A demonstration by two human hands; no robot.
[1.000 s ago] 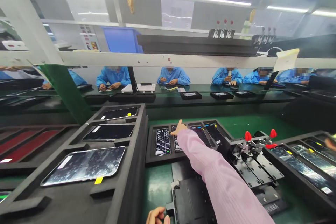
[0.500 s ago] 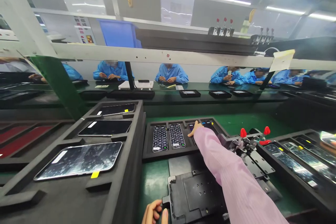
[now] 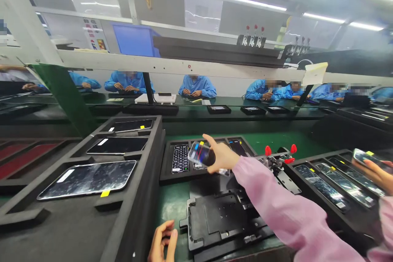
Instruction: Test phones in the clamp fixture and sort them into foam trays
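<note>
In the view from my head, my right hand (image 3: 223,156) is near the middle of the frame, gripping a phone (image 3: 196,153) between the thumb below and the fingers above, the index finger stretched toward the upper left. The phone juts out past my fingertips to the left, and its other end shows under my palm. It is smeared, but as far as I can tell its glossy face carries blue marks, with a bit of yellow at the upper edge.

The phone is above a black foam tray (image 3: 167,175), in front of part of it. A phone with a grid of keys (image 3: 180,158) lies in the slot left of my grip, and a dark phone (image 3: 237,148) lies at the tray's right.

My left hand (image 3: 163,240) is at the bottom of the frame over the green counter (image 3: 173,202), fingers loosely curled, thumb apart, holding nothing that I can see. Just right of it sits a black fixture (image 3: 221,213); red-tipped clamps (image 3: 278,159) stand to the right of my grip.

Three phones lie in the taller tray (image 3: 139,184) at left. At the right edge, a co-worker's hand (image 3: 380,177) holds another phone (image 3: 368,157).
</note>
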